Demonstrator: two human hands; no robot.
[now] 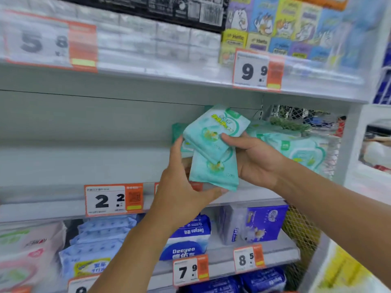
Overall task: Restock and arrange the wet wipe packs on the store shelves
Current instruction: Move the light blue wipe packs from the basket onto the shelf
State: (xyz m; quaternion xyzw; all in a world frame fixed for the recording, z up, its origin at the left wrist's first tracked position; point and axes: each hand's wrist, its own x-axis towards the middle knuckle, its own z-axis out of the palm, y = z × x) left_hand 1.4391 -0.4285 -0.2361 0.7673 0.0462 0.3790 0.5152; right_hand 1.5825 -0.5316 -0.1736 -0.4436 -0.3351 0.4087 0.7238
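Small mint-green wet wipe packs are held in front of the middle shelf, one tilted over another. My left hand grips them from the left and below, thumb under the lower pack. From the right, my right hand holds the upper pack with its thumb on the pack's face. More packs of the same green kind lie stacked at the right end of that shelf, behind my right hand. The left part of the shelf is bare.
A white shelf above carries tissue packs and colourful boxes. The shelf below holds blue wipe packs, a Deeyeo pack and purple packs. Orange price tags line the shelf edges. Wire mesh closes the right side.
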